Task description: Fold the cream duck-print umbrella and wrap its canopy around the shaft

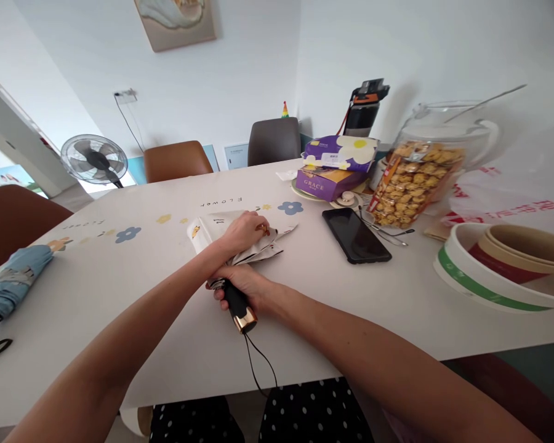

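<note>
White umbrella: lies at the centre of the frame, loosely folded, with the black handle aimed at lower centre.
Left grip: rests across the canopy, curled at the fabric; cannot tell whether pinching a fold or merely pressing.
Right grip: wraps closed around the umbrella at the join of canopy and handle.
Loose panels: stick out rightward in uneven points; could spring apart or crease badly, probably through lifting the left grip too soon or loosening the right.
Wrists: set close together, nearly crossing; could hamper each other during a turn of the handle.
Cord: loops from the handle to the near edge of the bench at lower centre; could snag there or on the dotted clothing during a pull.
Phone: lies right of centre, near the panel points yet apart; could get nudged into the glasses by a wide sweep.
Right side: offers little room, being crowded by the snack jar and paper bowls.
Left side: offers the widest stretch for moving, as far as the blue umbrella at the left border.
Near edge: runs just below the handle, leaving scant space for drawing back.
</note>
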Tool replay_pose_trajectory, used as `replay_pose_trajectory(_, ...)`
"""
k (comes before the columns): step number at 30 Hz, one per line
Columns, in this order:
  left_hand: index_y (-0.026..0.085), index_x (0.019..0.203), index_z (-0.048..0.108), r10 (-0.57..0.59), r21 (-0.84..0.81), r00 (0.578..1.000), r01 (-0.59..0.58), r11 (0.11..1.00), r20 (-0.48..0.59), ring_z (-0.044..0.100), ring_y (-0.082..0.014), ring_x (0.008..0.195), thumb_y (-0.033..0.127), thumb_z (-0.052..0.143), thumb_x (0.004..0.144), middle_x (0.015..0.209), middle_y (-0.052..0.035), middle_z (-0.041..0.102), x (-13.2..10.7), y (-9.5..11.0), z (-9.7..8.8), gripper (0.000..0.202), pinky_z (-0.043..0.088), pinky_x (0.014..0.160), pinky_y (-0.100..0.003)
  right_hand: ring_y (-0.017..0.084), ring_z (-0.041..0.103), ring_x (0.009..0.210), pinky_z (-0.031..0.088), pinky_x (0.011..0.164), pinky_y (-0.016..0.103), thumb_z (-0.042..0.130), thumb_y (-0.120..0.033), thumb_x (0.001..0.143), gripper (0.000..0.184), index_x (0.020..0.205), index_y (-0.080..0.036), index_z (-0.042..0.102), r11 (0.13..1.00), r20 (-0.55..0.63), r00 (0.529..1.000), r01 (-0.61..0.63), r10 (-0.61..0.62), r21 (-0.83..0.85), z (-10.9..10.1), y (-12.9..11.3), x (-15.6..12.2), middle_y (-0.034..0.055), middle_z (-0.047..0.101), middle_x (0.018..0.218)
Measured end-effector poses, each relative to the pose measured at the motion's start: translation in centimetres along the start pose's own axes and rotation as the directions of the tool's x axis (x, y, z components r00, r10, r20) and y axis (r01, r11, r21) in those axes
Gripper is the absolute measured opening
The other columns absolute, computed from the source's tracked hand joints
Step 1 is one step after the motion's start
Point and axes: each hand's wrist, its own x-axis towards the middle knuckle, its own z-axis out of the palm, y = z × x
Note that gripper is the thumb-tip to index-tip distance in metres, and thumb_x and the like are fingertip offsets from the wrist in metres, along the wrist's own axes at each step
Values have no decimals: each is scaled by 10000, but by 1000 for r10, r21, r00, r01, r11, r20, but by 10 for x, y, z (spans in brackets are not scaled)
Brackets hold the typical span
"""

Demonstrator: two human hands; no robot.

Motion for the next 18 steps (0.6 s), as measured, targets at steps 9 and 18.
replay_pose_trajectory(9,221,932,520,-166,-254,790,13,967,-591,570,-117,791,100,448,784,984,-2,619,-27,5,-16,205,449,729,-264,71,459,421,411,313,193,637,-97,638,96,646,-116,543,990,-14,999,37,-40,-135,3,5,-1,-19,510,566)
replay_pose_trajectory(18,200,885,466,-398,-544,542,-134,828,-740,547,-78,618,128,454,780,887,-11,543,-75,-13,-35,128,455,435,-174,66,451,438,399,310,188,700,-178,673,181,715,-121,532,985,-83,986,137,-145,-102,-3,-2,-1,4,525,646)
